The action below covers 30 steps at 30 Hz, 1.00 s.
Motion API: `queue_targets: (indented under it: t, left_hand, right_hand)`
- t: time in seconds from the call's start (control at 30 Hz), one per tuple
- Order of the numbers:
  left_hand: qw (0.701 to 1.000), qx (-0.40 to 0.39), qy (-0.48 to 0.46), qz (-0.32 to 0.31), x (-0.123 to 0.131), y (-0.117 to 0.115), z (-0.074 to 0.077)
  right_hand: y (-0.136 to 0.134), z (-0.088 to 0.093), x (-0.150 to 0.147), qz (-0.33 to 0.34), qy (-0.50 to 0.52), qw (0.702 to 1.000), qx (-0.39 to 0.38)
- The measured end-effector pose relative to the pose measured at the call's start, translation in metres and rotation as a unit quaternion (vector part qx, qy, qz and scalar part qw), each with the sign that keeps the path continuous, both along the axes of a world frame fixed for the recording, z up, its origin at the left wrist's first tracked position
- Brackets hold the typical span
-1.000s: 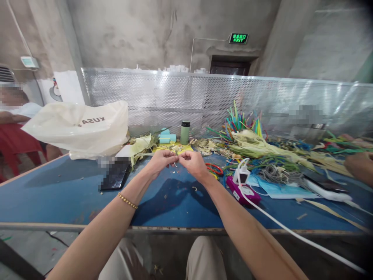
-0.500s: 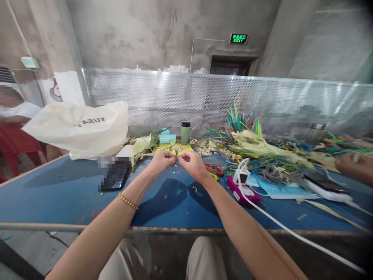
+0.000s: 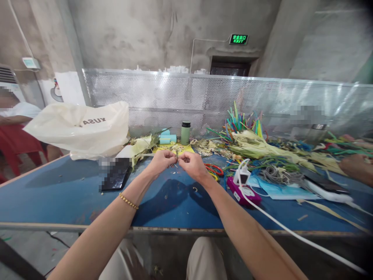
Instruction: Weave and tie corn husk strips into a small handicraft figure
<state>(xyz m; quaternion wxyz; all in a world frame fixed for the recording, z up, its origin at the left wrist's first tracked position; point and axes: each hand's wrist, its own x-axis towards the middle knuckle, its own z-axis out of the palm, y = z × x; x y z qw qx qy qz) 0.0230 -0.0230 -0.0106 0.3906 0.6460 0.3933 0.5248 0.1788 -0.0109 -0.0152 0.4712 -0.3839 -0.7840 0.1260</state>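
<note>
My left hand (image 3: 163, 161) and my right hand (image 3: 190, 164) meet above the middle of the blue table (image 3: 67, 194), fingertips pinched together. Between them is a very small thin piece (image 3: 176, 156) that I cannot make out. A gold bracelet (image 3: 127, 201) circles my left wrist. Small pale scraps (image 3: 194, 189) lie on the table under the hands. Red and yellow rings (image 3: 214, 170) lie just right of my right hand.
A dark phone (image 3: 115, 178) lies left of my hands, a white plastic bag (image 3: 78, 128) behind it. A green flask (image 3: 185, 133) stands at the perforated metal screen (image 3: 204, 97). Coloured strips and husks (image 3: 256, 146) pile at right, with a magenta charger (image 3: 243, 192) and white cable. Another person's hand (image 3: 357, 167) is far right; a seated person at far left.
My hands have drawn a little closer together and stay pinched at the same spot. The other person's hand at the far right has shifted slightly.
</note>
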Motion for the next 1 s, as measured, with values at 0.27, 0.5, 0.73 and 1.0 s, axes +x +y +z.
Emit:
queue_targets:
  t: [0.27,0.5,0.73,1.0]
  left_hand:
    - [1.0,-0.002,0.029,-0.002,0.0,0.0,-0.001]
    - [0.994,-0.041,-0.021,-0.099,-0.002,-0.007,0.004]
    - [0.979,-0.065,-0.1,-0.164,-0.006,-0.007,0.005]
    - [0.974,-0.093,-0.127,-0.165,-0.007,-0.007,0.006]
  right_hand:
    - [-0.005,0.001,-0.001,0.013,-0.027,0.999,0.031]
    - [-0.006,0.005,-0.002,0.047,0.038,0.998,-0.014]
    - [-0.006,0.011,0.003,0.066,0.096,0.989,-0.088]
    - [-0.004,0.011,0.006,0.044,0.085,0.994,-0.053]
